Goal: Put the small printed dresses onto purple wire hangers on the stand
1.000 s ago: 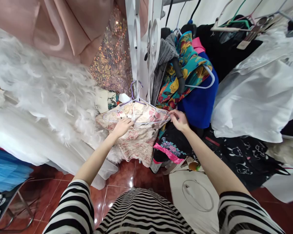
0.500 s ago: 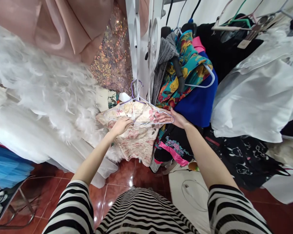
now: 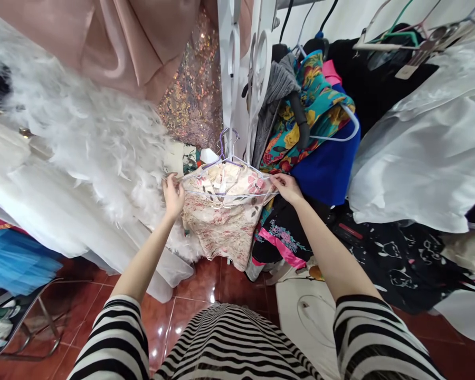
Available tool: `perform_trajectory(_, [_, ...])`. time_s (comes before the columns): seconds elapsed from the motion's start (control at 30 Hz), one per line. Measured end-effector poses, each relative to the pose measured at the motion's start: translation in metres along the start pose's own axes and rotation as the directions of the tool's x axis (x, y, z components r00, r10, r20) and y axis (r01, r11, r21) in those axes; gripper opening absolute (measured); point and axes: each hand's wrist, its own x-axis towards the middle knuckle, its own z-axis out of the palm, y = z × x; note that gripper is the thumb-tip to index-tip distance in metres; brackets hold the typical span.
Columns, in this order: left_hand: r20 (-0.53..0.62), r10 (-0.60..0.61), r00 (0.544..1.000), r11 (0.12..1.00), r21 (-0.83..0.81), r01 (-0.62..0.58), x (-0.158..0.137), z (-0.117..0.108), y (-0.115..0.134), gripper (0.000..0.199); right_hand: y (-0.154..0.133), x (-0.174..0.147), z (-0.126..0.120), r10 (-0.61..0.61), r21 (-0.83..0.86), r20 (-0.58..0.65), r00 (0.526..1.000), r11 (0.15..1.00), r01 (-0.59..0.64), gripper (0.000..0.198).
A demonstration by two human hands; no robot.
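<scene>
Both grips on floral top, feathered white dress alongside

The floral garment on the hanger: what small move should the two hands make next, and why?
Probably ease the floral garment straight on its hanger. The left hand pinches one hanger end, the right hand grips the other, and the cloth sits bunched and uneven between them.
</scene>
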Motion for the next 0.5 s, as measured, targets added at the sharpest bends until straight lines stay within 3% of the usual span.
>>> perform_trajectory(0.23, [0.154,-0.169,0.973,0.986,0.017,0.169,0.009,-0.016,-0.003,0.019,-0.009,0.002,0.005,-0.034,-0.023,-0.139,0.99,0.999,0.031,0.027])
perform_trajectory(0.5, [0.215,-0.125,0.969,0.986,0.135,0.098,0.008,-0.017,0.0,0.017,-0.007,-0.002,0.007,-0.113,-0.175,-0.207,0.972,0.982,0.077,0.022])
